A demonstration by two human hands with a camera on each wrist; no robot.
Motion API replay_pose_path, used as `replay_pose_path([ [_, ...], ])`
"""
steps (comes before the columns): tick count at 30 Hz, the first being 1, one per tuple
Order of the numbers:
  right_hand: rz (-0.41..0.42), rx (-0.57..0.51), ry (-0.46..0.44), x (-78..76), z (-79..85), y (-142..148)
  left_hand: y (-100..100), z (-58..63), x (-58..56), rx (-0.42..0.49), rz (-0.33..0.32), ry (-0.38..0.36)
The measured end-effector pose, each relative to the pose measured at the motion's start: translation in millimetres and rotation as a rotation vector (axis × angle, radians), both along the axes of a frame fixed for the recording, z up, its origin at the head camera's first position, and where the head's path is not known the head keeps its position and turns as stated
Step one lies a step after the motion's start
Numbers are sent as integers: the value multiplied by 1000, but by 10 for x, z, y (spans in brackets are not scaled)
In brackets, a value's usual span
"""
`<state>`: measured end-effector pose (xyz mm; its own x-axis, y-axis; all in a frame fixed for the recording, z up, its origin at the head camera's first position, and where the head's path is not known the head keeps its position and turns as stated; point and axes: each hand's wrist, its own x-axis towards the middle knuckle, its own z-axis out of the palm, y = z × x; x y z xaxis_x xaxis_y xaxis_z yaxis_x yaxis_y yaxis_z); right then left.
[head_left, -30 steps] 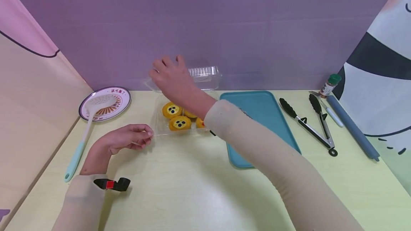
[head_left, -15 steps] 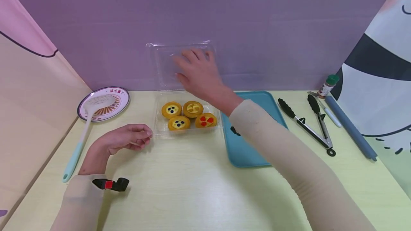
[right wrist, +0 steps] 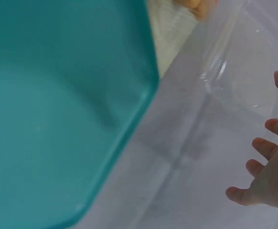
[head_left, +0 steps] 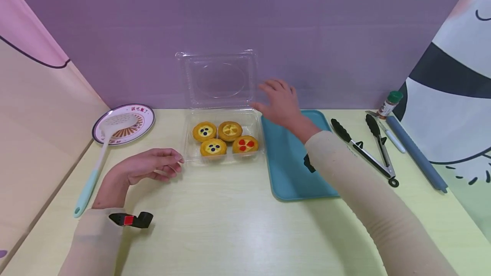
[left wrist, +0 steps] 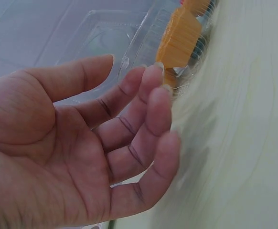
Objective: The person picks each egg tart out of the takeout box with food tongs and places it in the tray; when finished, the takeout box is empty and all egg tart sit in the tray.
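Note:
A clear plastic box (head_left: pixel 188 152) stands on the table with its lid (head_left: pixel 218 80) raised against the purple backdrop. Inside it sit several egg tarts (head_left: pixel 230 131), some topped with dark dots, one with red pieces. Close to the box's left front corner, my left hand (head_left: pixel 155 167) holds nothing, its fingers loosely curled, as the left wrist view also shows. My right hand (head_left: pixel 281 101) hovers over the far end of the blue tray (head_left: pixel 295 178), to the right of the lid. Its fingers are spread and nothing is in them in the right wrist view.
At the left, a slotted turner (head_left: pixel 90 186) lies with its head on a patterned plate (head_left: pixel 143 125). Right of the tray are black-handled tongs (head_left: pixel 368 156), a knife (head_left: pixel 395 139), a blue roll (head_left: pixel 418 154) and a green-capped jar (head_left: pixel 389 103).
The lid has swung up and back from low over the box to upright. My right hand has let go and moved right, towards the tray. My left hand stays about where it was.

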<state>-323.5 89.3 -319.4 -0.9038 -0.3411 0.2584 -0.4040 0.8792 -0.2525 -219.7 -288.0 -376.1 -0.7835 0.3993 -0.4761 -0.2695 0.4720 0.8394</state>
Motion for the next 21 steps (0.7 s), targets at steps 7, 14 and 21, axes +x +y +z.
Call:
replay_pose_path([
  [7, -91, -110, -132, -166, -139, 41, -16, -2, -13, -15, 2, -7],
  [14, -160, -254, -228, -314, -215, -6, 10, 19, -13, -8, -4, -14],
  [21, -183, -370, -330, -409, -312, -110, 19, 18, 7, -17, 25, -30],
])
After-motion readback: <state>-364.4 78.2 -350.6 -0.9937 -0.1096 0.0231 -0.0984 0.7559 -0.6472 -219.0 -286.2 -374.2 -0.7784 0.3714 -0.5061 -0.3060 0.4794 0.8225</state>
